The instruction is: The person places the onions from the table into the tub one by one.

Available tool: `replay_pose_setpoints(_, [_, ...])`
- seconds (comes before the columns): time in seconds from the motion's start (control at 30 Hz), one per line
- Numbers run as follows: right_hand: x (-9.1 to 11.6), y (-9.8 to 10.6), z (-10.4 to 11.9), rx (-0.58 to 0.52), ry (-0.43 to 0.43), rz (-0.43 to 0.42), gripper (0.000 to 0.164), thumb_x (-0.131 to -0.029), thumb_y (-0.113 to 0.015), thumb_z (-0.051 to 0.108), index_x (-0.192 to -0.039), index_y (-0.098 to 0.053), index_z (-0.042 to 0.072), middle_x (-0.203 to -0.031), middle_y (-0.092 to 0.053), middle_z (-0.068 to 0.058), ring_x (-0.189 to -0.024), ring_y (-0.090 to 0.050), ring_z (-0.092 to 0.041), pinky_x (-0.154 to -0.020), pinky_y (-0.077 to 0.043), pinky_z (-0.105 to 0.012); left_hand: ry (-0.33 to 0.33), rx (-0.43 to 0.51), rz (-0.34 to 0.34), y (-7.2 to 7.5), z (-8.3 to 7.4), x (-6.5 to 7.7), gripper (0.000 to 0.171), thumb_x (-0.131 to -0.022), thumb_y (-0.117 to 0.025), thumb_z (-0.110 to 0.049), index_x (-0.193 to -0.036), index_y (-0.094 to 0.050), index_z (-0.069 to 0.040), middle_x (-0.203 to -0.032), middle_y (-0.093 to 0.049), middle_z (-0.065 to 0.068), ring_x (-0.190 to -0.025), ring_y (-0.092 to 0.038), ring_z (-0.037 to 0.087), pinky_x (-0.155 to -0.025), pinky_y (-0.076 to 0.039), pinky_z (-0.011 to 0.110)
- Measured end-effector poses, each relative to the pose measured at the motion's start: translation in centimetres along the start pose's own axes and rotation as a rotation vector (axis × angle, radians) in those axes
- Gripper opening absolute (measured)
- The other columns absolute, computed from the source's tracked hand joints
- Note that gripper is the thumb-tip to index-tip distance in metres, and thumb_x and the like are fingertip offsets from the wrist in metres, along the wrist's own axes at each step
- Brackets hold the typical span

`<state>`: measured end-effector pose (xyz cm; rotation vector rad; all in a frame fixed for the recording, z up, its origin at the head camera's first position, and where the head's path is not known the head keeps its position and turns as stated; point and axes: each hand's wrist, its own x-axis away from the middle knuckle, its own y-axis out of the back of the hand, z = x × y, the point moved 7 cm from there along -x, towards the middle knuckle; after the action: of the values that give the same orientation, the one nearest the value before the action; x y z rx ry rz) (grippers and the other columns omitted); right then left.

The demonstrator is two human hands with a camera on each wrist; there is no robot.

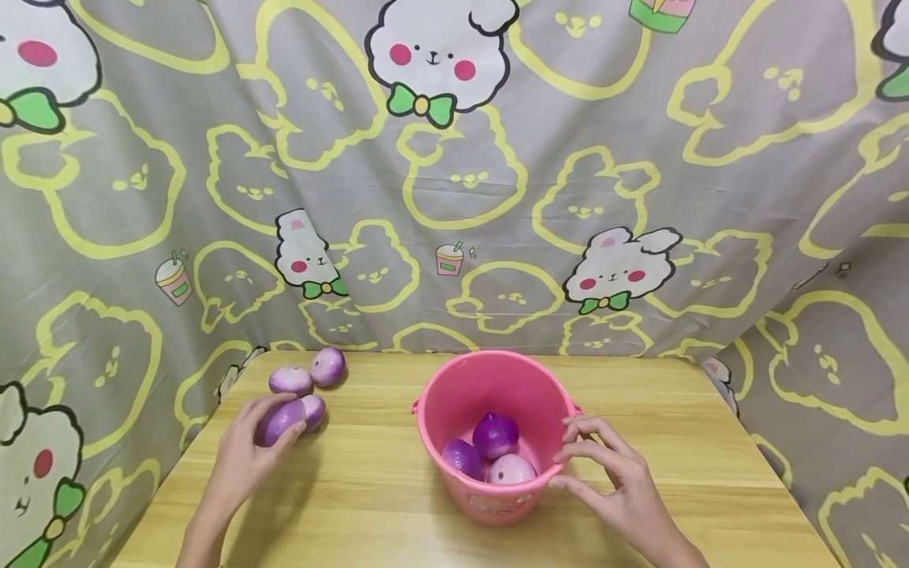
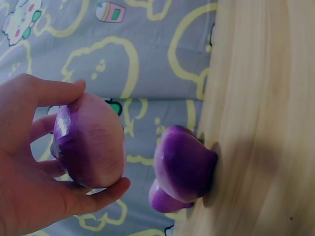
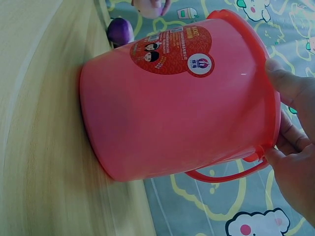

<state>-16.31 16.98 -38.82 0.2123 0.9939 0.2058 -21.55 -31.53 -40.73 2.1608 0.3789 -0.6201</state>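
My left hand (image 1: pixel 245 446) grips a purple onion (image 1: pixel 280 424) between thumb and fingers. In the left wrist view, that onion (image 2: pixel 91 140) is held clear of the table, its purple end toward the palm. Just beyond it in the head view lies another onion (image 1: pixel 314 411), partly hidden. A pink bucket (image 1: pixel 490 509) stands upright on the table, holding a dark purple onion (image 1: pixel 495 435), a second onion (image 1: pixel 463 457) and a paler one (image 1: pixel 513 468). On the bucket's right rim, my right hand (image 1: pixel 625 481) pinches the edge with thumb and fingers.
Farther back on the left lie a pale onion (image 1: pixel 290 380) and a rounder onion (image 1: pixel 329 367). The wooden table (image 1: pixel 376 473) meets a patterned grey curtain (image 1: pixel 469 300) at its back and sides. The bucket's handle (image 3: pixel 231 176) hangs down its side.
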Motion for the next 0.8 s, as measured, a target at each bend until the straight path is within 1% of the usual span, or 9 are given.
replay_pose_setpoints(0.13, [0.1, 0.0, -0.1, 0.001, -0.001, -0.002, 0.042, -0.072, -0.085, -0.013, -0.107, -0.074, 0.006, -0.113, -0.058, -0.015, -0.114, -0.057, -0.021, -0.112, -0.044, -0.031, -0.018, 0.023, 0.002, 0.0, -0.4, -0.3, 0.047, -0.081, -0.088, -0.015, -0.124, -0.07, -0.012, -0.124, -0.063, 0.018, -0.11, -0.06, 0.041, -0.085, -0.05, 0.058])
replay_pose_setpoints(0.27, [0.2, -0.1, 0.0, 0.012, 0.004, -0.004, 0.04, -0.072, -0.086, -0.01, -0.107, -0.074, 0.007, -0.113, -0.059, -0.015, -0.116, -0.056, -0.021, -0.112, -0.043, -0.031, -0.008, 0.038, 0.017, -0.2, -0.6, -0.5, 0.047, -0.082, -0.088, -0.014, -0.126, -0.07, -0.013, -0.127, -0.062, 0.018, -0.115, -0.058, 0.037, -0.089, -0.05, 0.057])
replay_pose_setpoints(0.4, [0.2, -0.1, 0.0, 0.025, 0.009, -0.006, 0.038, -0.073, -0.086, -0.009, -0.105, -0.074, 0.007, -0.114, -0.059, -0.014, -0.117, -0.056, -0.021, -0.113, -0.043, -0.03, -0.006, 0.072, 0.03, -0.5, -0.7, -0.9, 0.048, -0.083, -0.087, -0.012, -0.127, -0.069, -0.014, -0.13, -0.06, 0.02, -0.118, -0.056, 0.038, -0.09, -0.05, 0.065])
replay_pose_setpoints(0.53, [0.2, -0.1, 0.0, 0.028, 0.004, -0.005, 0.039, -0.072, -0.086, -0.01, -0.105, -0.074, 0.006, -0.114, -0.059, -0.014, -0.116, -0.056, -0.021, -0.112, -0.043, -0.03, -0.013, 0.105, 0.036, -0.9, -1.1, -1.3, 0.048, -0.082, -0.087, -0.009, -0.127, -0.068, -0.012, -0.132, -0.059, 0.02, -0.118, -0.055, 0.041, -0.089, -0.049, 0.071])
replay_pose_setpoints(0.7, [0.1, 0.0, 0.0, 0.023, 0.005, -0.005, 0.042, -0.071, -0.086, -0.011, -0.106, -0.074, 0.008, -0.113, -0.059, -0.014, -0.116, -0.056, -0.021, -0.112, -0.043, -0.03, -0.043, 0.117, 0.027, -1.3, -1.8, -1.9, 0.047, -0.082, -0.087, -0.008, -0.125, -0.068, -0.01, -0.13, -0.061, 0.017, -0.118, -0.056, 0.038, -0.089, -0.051, 0.066])
replay_pose_setpoints(0.77, [0.0, 0.0, 0.1, 0.014, 0.013, -0.004, 0.042, -0.071, -0.086, -0.012, -0.106, -0.074, 0.007, -0.113, -0.059, -0.014, -0.116, -0.056, -0.022, -0.113, -0.043, -0.031, -0.055, 0.117, 0.023, -1.4, -2.0, -2.1, 0.047, -0.081, -0.087, -0.008, -0.124, -0.068, -0.01, -0.129, -0.062, 0.015, -0.118, -0.057, 0.034, -0.09, -0.051, 0.06])
replay_pose_setpoints(0.8, [-0.1, -0.1, 0.2, 0.009, 0.018, -0.003, 0.041, -0.071, -0.086, -0.012, -0.106, -0.073, 0.007, -0.113, -0.058, -0.015, -0.116, -0.056, -0.022, -0.113, -0.042, -0.032, -0.058, 0.118, 0.022, -1.5, -2.1, -2.2, 0.047, -0.081, -0.087, -0.007, -0.124, -0.068, -0.011, -0.129, -0.063, 0.013, -0.119, -0.057, 0.032, -0.091, -0.051, 0.054])
